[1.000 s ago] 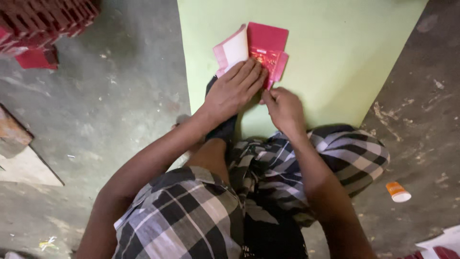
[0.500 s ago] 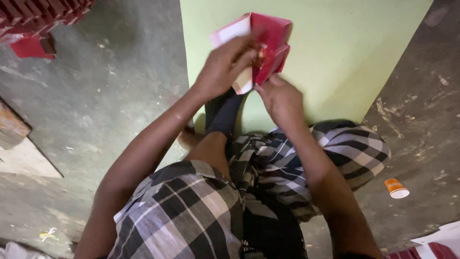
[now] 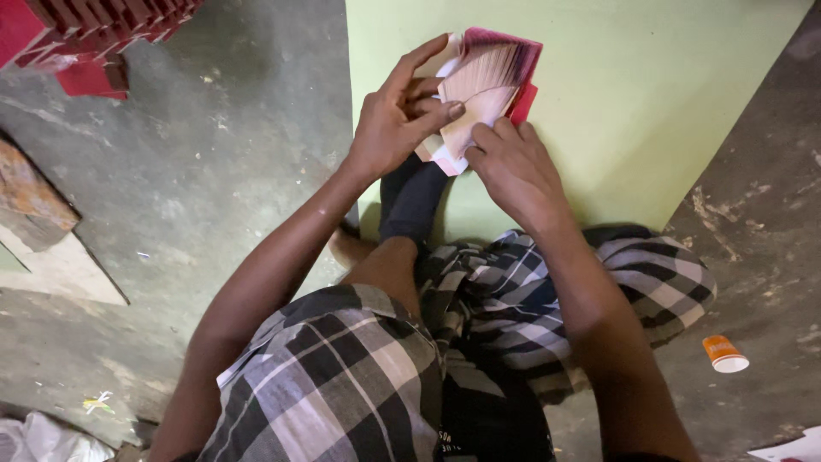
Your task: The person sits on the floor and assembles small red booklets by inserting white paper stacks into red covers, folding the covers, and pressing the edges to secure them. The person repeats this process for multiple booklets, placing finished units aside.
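Observation:
Both my hands hold a stack of flat red and cream paper sheets (image 3: 486, 85), lifted above a pale green board (image 3: 616, 111) that lies on the floor. My left hand (image 3: 398, 120) grips the stack's left edge, thumb on top and fingers spread. My right hand (image 3: 513, 167) holds its lower edge from below, and the sheets fan out between the two hands. I sit on the floor in checked black and white cloth (image 3: 342, 376), knees bent towards the board.
Stacked red boxes (image 3: 85, 34) stand at the top left. A wooden block (image 3: 30, 192) lies at the left edge on the grey concrete floor (image 3: 214, 171). A small orange and white paper cup (image 3: 725, 353) lies on its side at the right. White scraps (image 3: 43, 436) sit bottom left.
The red sheets lay flat on the green board under my hands. Both hands have picked them up and fanned them out in the air.

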